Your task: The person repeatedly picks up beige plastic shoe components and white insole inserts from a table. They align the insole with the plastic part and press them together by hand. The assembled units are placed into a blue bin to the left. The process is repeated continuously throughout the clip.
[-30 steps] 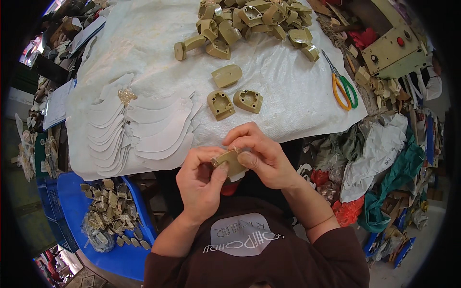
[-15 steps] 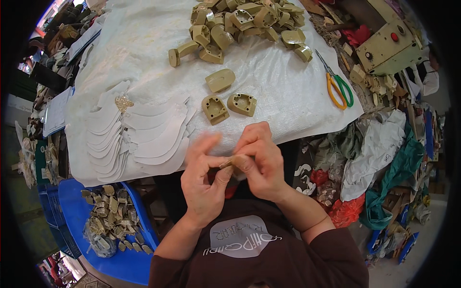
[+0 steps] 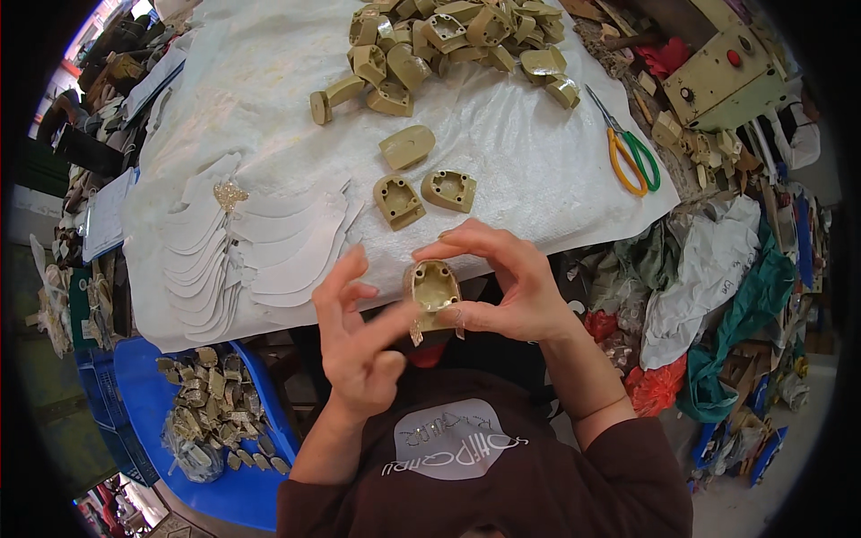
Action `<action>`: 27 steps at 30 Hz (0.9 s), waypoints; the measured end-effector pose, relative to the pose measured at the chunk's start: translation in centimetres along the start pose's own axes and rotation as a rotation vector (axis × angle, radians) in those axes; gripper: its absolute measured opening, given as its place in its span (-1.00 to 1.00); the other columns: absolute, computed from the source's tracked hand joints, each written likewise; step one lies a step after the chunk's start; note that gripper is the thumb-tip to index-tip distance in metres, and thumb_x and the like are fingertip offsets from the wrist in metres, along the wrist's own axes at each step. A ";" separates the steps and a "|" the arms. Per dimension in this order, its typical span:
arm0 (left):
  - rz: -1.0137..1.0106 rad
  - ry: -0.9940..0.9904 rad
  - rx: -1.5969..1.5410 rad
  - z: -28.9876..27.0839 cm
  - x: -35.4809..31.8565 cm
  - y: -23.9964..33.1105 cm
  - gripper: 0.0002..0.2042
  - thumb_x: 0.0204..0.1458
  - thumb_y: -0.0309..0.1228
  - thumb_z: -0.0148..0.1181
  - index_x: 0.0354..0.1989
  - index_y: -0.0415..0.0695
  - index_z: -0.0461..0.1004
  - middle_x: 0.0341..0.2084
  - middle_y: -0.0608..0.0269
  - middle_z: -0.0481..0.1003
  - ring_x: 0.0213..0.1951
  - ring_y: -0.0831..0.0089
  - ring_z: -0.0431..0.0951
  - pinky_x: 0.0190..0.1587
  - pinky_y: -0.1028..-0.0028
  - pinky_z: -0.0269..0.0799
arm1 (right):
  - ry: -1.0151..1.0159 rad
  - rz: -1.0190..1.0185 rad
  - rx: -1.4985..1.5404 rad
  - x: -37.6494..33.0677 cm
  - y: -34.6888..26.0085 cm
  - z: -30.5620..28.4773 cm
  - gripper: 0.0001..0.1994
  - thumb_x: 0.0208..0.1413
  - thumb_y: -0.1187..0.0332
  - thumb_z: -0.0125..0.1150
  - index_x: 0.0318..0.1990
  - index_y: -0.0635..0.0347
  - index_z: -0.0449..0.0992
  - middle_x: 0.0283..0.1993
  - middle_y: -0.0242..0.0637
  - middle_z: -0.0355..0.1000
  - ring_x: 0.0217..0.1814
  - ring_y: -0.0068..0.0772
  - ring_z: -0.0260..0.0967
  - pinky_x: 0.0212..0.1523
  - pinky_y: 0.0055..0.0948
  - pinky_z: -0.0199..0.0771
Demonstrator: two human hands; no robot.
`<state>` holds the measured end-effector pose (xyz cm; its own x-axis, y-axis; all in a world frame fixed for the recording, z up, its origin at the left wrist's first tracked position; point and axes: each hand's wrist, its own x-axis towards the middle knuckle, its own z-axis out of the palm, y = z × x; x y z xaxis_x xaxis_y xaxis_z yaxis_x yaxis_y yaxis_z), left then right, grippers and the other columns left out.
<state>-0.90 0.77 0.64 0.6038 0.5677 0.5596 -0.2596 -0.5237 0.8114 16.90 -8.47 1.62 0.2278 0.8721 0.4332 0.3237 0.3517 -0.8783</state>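
An olive-tan plastic shoe heel (image 3: 435, 290) is pinched between the thumb and fingers of my right hand (image 3: 520, 282), its hollow side facing up. Glittery covering (image 3: 417, 334) wraps around its wall, and two loose ends hang past the lower edge. My left hand (image 3: 354, 345) holds nothing; its extended index finger, smeared by motion, meets the heel's left side while the other fingers stand apart. Just beyond my hands lie three bare heels (image 3: 399, 199) on the white cloth (image 3: 296, 134). To the left are fanned rows of white cut pieces (image 3: 296, 242), one showing a glitter face (image 3: 230, 195).
A heap of heels (image 3: 448, 45) fills the table's far side. Scissors (image 3: 632, 161) with orange and green handles lie at right, near a control box (image 3: 731, 76). At lower left, a blue tub (image 3: 148, 430) holds several glitter-covered heels. Bags (image 3: 700, 278) crowd the right side.
The heel has turned so its hollow faces up, now in my right hand alone. My left hand has shifted left, from pinching with both fingers and thumb to touching with one finger.
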 end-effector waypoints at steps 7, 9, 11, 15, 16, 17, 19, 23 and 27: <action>-0.702 -0.146 -0.802 1.3 0.2 0.4 -0.35 0.09 -0.21 -0.07 0.30 -0.22 -0.13 0.03 0.00 0.26 -0.10 0.33 0.42 -0.16 0.43 0.41 | -0.002 -0.112 0.087 -0.9 0.6 2.3 -0.28 -0.27 0.46 0.45 0.15 0.12 0.25 -0.05 -0.26 0.48 -0.03 -0.15 0.34 0.00 -0.29 0.34; -0.636 -0.101 -0.645 1.6 -0.5 -0.1 -0.42 0.08 -0.27 -0.11 0.25 -0.22 -0.06 -0.07 0.01 0.31 -0.21 0.37 0.45 -0.22 0.45 0.43 | 0.001 -0.120 0.033 -0.8 0.7 2.7 -0.37 -0.24 0.40 0.44 0.08 0.12 0.33 -0.01 -0.22 0.39 -0.11 -0.18 0.31 0.01 -0.27 0.32; -0.640 -0.027 -0.551 1.8 -0.7 0.3 -0.49 0.07 -0.34 -0.20 0.21 -0.24 -0.04 -0.19 0.04 0.34 -0.33 0.42 0.44 -0.25 0.45 0.42 | -0.016 -0.114 -0.135 -0.8 0.2 3.0 -0.42 -0.23 0.37 0.44 0.04 0.15 0.37 0.02 -0.17 0.30 -0.15 -0.20 0.29 0.02 -0.25 0.30; -0.538 -0.051 -0.646 2.0 -0.9 0.2 -0.41 0.19 -0.14 -0.24 0.25 -0.30 -0.15 -0.22 0.03 0.35 -0.38 0.46 0.46 -0.33 0.49 0.41 | -0.049 0.273 0.395 0.0 -0.2 2.8 -0.69 0.08 0.26 0.17 -0.06 0.22 0.42 0.02 -0.18 0.18 -0.38 -0.53 0.35 -0.53 -0.60 0.44; -0.506 -0.067 -0.717 2.0 -0.6 0.4 -0.37 0.21 -0.06 -0.24 0.26 -0.30 -0.17 -0.24 0.03 0.35 -0.41 0.46 0.46 -0.37 0.51 0.41 | -0.034 0.363 0.510 0.5 -0.4 2.8 -0.73 0.15 0.25 0.08 -0.11 0.23 0.43 0.00 -0.21 0.19 -0.43 -0.62 0.37 -0.72 -0.71 0.42; -0.502 -0.063 -0.640 2.5 -0.3 0.9 -0.31 0.19 0.03 -0.27 0.27 -0.30 -0.18 -0.20 0.02 0.34 -0.39 0.45 0.46 -0.38 0.52 0.41 | -0.093 0.353 0.538 0.9 0.3 2.8 -0.76 0.15 0.26 0.08 -0.15 0.24 0.44 -0.03 -0.22 0.21 -0.44 -0.60 0.38 -0.73 -0.69 0.43; -0.485 -0.038 -0.476 3.3 0.3 1.9 -0.19 0.14 0.21 -0.31 0.29 -0.29 -0.19 -0.14 -0.01 0.33 -0.35 0.43 0.46 -0.39 0.52 0.42 | -0.228 0.329 0.599 1.4 1.6 2.8 -0.80 0.14 0.29 0.07 -0.24 0.27 0.45 -0.09 -0.25 0.23 -0.45 -0.58 0.39 -0.75 -0.67 0.44; -0.527 -0.089 -0.393 2.7 -0.3 1.9 -0.24 0.16 0.15 -0.29 0.26 -0.32 -0.12 -0.11 -0.03 0.31 -0.28 0.41 0.46 -0.32 0.51 0.43 | -0.210 0.318 0.584 0.4 1.1 3.4 -0.82 0.12 0.33 0.08 -0.38 0.27 0.42 -0.15 -0.29 0.29 -0.53 -0.61 0.36 -0.81 -0.69 0.37; -0.444 0.065 -0.286 3.1 -1.3 0.1 -0.36 0.20 0.02 -0.24 0.25 -0.29 -0.07 -0.11 0.01 0.32 -0.15 0.41 0.42 -0.10 0.45 0.38 | -0.089 -0.040 0.072 -0.2 1.5 4.3 -0.78 0.21 0.27 -0.02 -0.19 0.23 0.44 -0.07 -0.30 0.30 -0.10 -0.42 0.29 -0.02 -0.36 0.34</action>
<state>0.57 -1.97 -0.54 0.6566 0.7383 0.1541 -0.1902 -0.0356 0.9811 13.36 -6.61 -0.64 0.1322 0.8824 0.4516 0.2636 0.4079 -0.8741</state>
